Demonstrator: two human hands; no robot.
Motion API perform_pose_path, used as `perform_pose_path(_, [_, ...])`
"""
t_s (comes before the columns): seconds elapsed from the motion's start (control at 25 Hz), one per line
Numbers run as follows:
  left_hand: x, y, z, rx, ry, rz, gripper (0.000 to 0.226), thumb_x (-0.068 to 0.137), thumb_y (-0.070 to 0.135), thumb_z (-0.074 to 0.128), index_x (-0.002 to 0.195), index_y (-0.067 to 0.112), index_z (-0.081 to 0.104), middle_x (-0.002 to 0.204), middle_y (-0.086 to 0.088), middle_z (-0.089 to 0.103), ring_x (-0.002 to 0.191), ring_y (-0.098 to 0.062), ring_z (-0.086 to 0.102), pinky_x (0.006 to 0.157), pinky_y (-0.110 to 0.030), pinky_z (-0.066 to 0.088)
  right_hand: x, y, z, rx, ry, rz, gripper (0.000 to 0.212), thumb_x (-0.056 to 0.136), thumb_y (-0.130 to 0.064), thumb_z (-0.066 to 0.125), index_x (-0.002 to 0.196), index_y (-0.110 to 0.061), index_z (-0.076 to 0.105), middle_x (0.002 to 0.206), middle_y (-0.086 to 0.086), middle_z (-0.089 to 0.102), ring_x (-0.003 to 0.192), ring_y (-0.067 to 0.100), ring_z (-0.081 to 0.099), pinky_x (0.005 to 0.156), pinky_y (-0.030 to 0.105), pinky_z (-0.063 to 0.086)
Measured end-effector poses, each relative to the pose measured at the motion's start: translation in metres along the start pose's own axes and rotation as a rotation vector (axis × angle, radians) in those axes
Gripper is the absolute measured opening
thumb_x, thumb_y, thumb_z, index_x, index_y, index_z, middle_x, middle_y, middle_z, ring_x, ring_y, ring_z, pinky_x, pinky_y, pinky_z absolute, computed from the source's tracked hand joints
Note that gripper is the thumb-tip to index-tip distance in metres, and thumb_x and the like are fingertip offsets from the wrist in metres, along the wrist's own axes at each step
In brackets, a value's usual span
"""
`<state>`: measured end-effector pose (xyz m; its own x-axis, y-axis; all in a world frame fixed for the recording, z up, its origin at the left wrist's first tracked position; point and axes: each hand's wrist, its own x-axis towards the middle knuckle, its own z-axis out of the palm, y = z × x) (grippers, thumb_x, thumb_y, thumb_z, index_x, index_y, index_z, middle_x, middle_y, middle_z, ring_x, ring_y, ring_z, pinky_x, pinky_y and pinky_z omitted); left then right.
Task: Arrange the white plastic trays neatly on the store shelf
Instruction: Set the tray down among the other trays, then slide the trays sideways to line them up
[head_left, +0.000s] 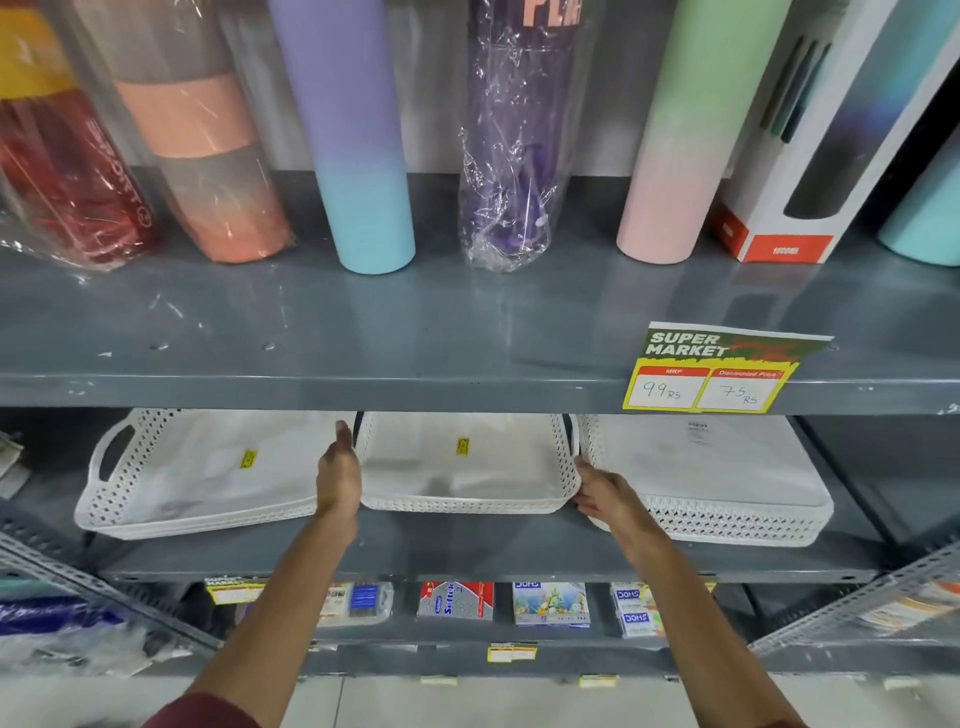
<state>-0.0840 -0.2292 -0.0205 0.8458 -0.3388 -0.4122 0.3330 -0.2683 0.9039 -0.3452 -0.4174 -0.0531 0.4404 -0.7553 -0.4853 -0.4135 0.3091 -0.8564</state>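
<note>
Three white perforated plastic trays lie side by side on the grey middle shelf (467, 556). The left tray (171, 493) has a cut-out handle and a yellow sticker. The middle tray (462, 501) sits between my two hands. My left hand (338, 475) presses flat against its left side, thumb up. My right hand (605, 491) holds its right front corner, fingers curled against the rim. The right tray (727, 514) looks like a stack and lies just beyond my right hand.
On the upper shelf (363, 332) stand several tall bottles, some in plastic wrap, and a boxed bottle (789, 228). A price tag (711, 374) hangs on its front edge. Below, small stationery packs (550, 603) line the lower shelf. Slotted metal uprights (852, 603) flank both sides.
</note>
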Motion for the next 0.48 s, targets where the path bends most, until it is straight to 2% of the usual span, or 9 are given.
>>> perform_pose_path(0.08, [-0.025,0.000,0.018,0.115,0.141,0.284,0.054,0.101,0.046,0.039,0.138,0.009,0.050,0.141,-0.006,0.054,0.131,-0.027,0.050,0.112,-0.038,0.035,-0.014,-0.010,-0.026,0.003,0.137,-0.164,0.036,0.087,-0.050,0.060,0.102,-0.020,0.071,0.098,0.003,0.077,0.089,0.019,0.074,0.083,0.033,0.057])
perform_pose_path(0.12, [-0.038,-0.001,0.032,0.142,0.122,0.440,0.045,0.101,0.036,0.044,0.135,0.008,0.053,0.136,-0.002,0.056,0.127,-0.020,0.052,0.112,-0.032,0.036,-0.021,-0.016,-0.046,0.034,0.222,-0.256,0.024,0.092,-0.037,0.059,0.101,-0.020,0.072,0.096,0.004,0.077,0.085,0.020,0.075,0.075,0.031,0.056])
perform_pose_path(0.2, [-0.061,-0.006,0.072,0.169,-0.093,0.589,0.034,0.098,0.025,0.051,0.125,0.008,0.061,0.124,0.004,0.060,0.112,-0.006,0.057,0.106,-0.024,0.039,-0.027,-0.021,-0.100,0.001,0.473,-0.364,0.024,0.092,-0.024,0.055,0.108,-0.018,0.071,0.102,0.008,0.077,0.088,0.027,0.073,0.075,0.034,0.055])
perform_pose_path(0.28, [-0.079,-0.017,0.120,0.223,-0.375,0.506,0.029,0.090,0.024,0.054,0.109,0.008,0.070,0.111,-0.003,0.069,0.096,-0.005,0.065,0.100,-0.032,0.049,-0.014,-0.006,-0.159,-0.243,0.774,-0.282,0.038,0.089,-0.034,0.055,0.121,-0.017,0.065,0.117,0.013,0.071,0.104,0.036,0.067,0.091,0.042,0.051])
perform_pose_path(0.32, [-0.092,-0.024,0.147,0.286,-0.481,0.427,0.034,0.088,0.029,0.054,0.102,0.004,0.072,0.105,-0.007,0.072,0.092,-0.012,0.067,0.097,-0.039,0.053,0.001,0.013,-0.192,-0.376,0.856,-0.153,0.051,0.088,-0.042,0.055,0.130,-0.014,0.058,0.127,0.018,0.065,0.115,0.040,0.060,0.098,0.049,0.047])
perform_pose_path(0.36, [-0.107,-0.030,0.171,0.376,-0.582,0.318,0.045,0.086,0.040,0.053,0.102,0.001,0.071,0.104,-0.011,0.072,0.094,-0.021,0.068,0.096,-0.042,0.053,0.012,0.028,-0.220,-0.480,0.860,-0.025,0.065,0.087,-0.051,0.054,0.138,-0.011,0.050,0.138,0.021,0.056,0.126,0.043,0.052,0.104,0.055,0.041])
perform_pose_path(0.4, [-0.121,-0.036,0.193,0.478,-0.657,0.191,0.057,0.088,0.050,0.048,0.110,0.001,0.067,0.112,-0.013,0.069,0.104,-0.025,0.066,0.097,-0.038,0.051,0.028,0.044,-0.243,-0.509,0.784,0.089,0.081,0.084,-0.063,0.052,0.142,-0.007,0.043,0.144,0.023,0.048,0.132,0.044,0.046,0.108,0.057,0.037])
perform_pose_path(0.48, [-0.133,-0.053,0.230,0.574,-0.635,0.047,0.058,0.098,0.049,0.039,0.131,0.004,0.054,0.133,-0.009,0.055,0.125,-0.027,0.055,0.097,-0.025,0.037,0.051,0.067,-0.270,-0.411,0.586,0.183,0.109,0.072,-0.084,0.044,0.142,-0.001,0.040,0.140,0.024,0.051,0.130,0.043,0.048,0.106,0.050,0.040])
